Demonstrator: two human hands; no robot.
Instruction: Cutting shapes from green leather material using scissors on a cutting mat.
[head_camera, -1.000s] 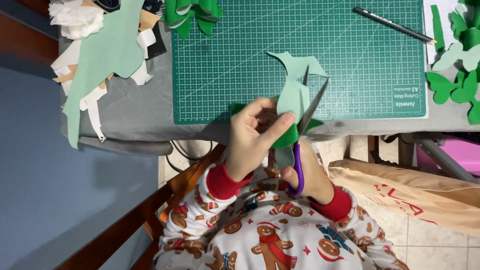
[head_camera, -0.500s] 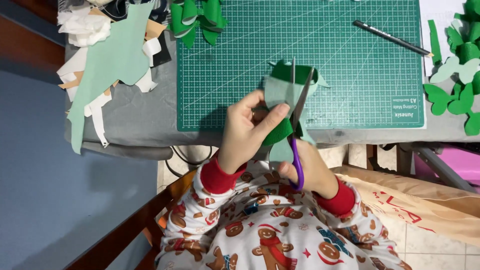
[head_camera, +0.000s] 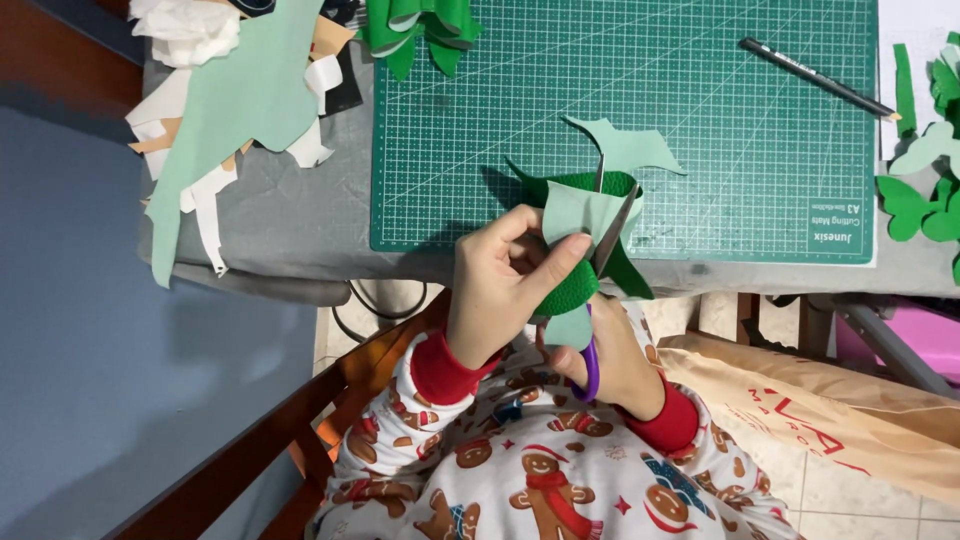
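Left hand (head_camera: 500, 285) raised just below the near edge of the green gridded cutting mat (head_camera: 700, 130), wrist in a red cuff, thumb stretched across the front and fingers curled behind, pinching tight a layered piece of pale green paper over dark green textured felt (head_camera: 580, 215). Right hand (head_camera: 610, 360) lower and mostly tucked behind the left, fingers through the purple loop handles of a pair of scissors (head_camera: 605, 250), closed around them; blades pointing up toward the mat and parted in a narrow V, biting into the pale green layer. Held piece hovering over the mat's near edge, its upper pale tip overlapping the mat, its dark green corners sticking out to both sides below the blades. On the mat's far right corner, a slim black pencil (head_camera: 815, 78) lying slantwise. Off the mat's left side, a heap of pale green, white and tan paper offcuts (head_camera: 230, 110) on grey cloth; off its right side, green cut-out leaf shapes (head_camera: 925, 195), partly cropped by the frame. At the mat's top edge, a bunch of bright green scraps (head_camera: 415, 25), also cut off. Much of the right hand's fingers and the scissor pivot hidden by paper and left hand; exact line of the cut hard to make out.
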